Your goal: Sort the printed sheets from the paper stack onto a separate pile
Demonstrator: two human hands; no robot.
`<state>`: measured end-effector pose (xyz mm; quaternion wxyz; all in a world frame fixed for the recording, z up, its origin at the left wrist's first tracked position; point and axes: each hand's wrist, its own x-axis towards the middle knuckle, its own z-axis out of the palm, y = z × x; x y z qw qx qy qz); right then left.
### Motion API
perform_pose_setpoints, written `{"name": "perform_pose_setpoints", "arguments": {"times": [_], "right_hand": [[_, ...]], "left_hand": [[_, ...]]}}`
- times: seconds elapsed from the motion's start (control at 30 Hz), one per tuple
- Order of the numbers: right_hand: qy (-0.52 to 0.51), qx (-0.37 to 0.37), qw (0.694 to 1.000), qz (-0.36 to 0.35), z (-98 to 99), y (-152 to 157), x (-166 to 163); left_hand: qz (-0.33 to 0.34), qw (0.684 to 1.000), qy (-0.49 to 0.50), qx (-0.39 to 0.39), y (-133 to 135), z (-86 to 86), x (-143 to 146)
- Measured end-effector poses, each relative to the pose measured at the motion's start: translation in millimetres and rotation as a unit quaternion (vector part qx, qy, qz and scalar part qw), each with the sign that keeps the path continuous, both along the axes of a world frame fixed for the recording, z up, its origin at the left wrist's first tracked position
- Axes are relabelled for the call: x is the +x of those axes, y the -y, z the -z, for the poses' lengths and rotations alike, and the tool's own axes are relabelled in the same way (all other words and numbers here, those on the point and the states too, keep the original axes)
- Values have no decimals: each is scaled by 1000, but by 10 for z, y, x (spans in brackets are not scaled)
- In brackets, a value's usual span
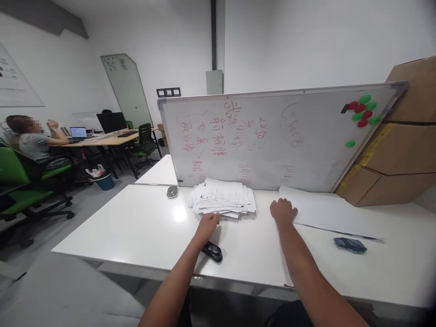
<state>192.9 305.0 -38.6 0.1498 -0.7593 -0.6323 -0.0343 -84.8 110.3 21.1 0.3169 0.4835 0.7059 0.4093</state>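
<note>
White walls (306, 43) enclose an office where, at far left, a seated person in a grey shirt (32, 141) is at a light wood desk (102, 140) with a small open laptop (78, 132) and a black monitor (111, 121); a blue waste bin (105, 182) stands on the floor beside it. Nearer, a glossy white tabletop (136, 227) carries a long metal-framed whiteboard (313, 127), upright on its long edge, its red handwriting turned sideways, with round red and green magnets (364, 114) clustered near its upper right corner. Brown cardboard boxes (403, 147) are piled at its right end. In front of the board lies an uneven stack of printed white paper sheets (223, 193), edges jutting out at several angles. The left hand (206, 227) is at the near edge of that stack, fingers curled; whether its grip is clamped on any sheet, I cannot tell. Just below the wrist, partly covered by the forearm, sits a black stapler (214, 252). Well to the right, the right hand (283, 211) rests over the left end of large blank white sheets (320, 209), fingers bent and close together; I cannot tell whether its grip is closed on them. A crumpled dark blue packet (350, 245) lies near those sheets, and a grey computer mouse (172, 191) lies left of the stack.
</note>
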Motion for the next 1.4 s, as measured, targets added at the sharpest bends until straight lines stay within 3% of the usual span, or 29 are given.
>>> {"name": "perform_pose_setpoints", "arguments": {"times": [0.27,0.4,0.5,0.6,0.67,0.8,0.97,1.07,1.27,1.4], "right_hand": [[-7,1,1000,1,-13,-12,0],[-14,3,1000,-2,-41,10,-3],[-20,13,1000,-5,-52,31,-6],[-23,28,999,-7,-45,31,-4],[-26,33,999,-5,-32,18,3],[-36,33,999,-3,-2,-12,13],[-48,39,998,1,27,-34,16],[-59,39,998,-1,37,-35,21],[-72,53,996,-11,8,9,36],[-76,66,995,-15,26,4,46]], "left_hand": [[-77,996,36,9,-14,49,-74],[-95,993,-53,45,81,-56,-70],[-39,969,-230,77,31,-232,-42],[71,906,-405,105,-235,-362,-21],[122,875,-457,98,-482,-360,-25],[146,876,-459,6,-862,-176,-68],[119,879,-461,5,-887,-47,-15],[115,880,-460,-6,-831,-156,61],[181,897,-397,-79,-881,-459,49],[144,903,-400,-66,-974,-552,4]]}}
